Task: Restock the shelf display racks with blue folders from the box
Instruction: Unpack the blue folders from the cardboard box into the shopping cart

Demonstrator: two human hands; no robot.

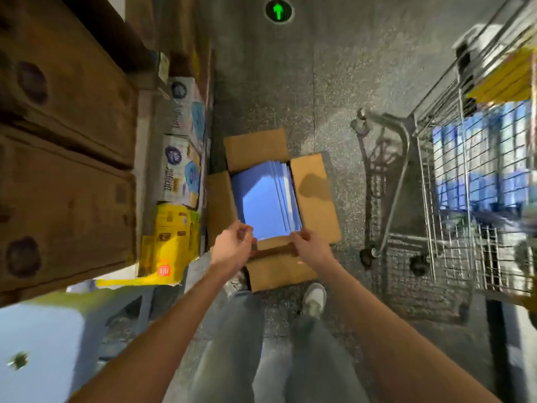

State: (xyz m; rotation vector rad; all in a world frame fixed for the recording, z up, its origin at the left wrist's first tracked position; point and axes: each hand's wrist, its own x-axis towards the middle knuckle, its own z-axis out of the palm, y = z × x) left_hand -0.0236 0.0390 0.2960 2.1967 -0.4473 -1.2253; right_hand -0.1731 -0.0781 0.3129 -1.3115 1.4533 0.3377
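Level reach: left hand [235,244], right hand [311,247], fingers [298,237] pinching near edge of blue folders [266,199] (box [313,181] open); long axis points away.

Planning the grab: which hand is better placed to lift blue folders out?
Probably left: the left hand curls at the blue folders' near corner; the right hand holds the box flap.
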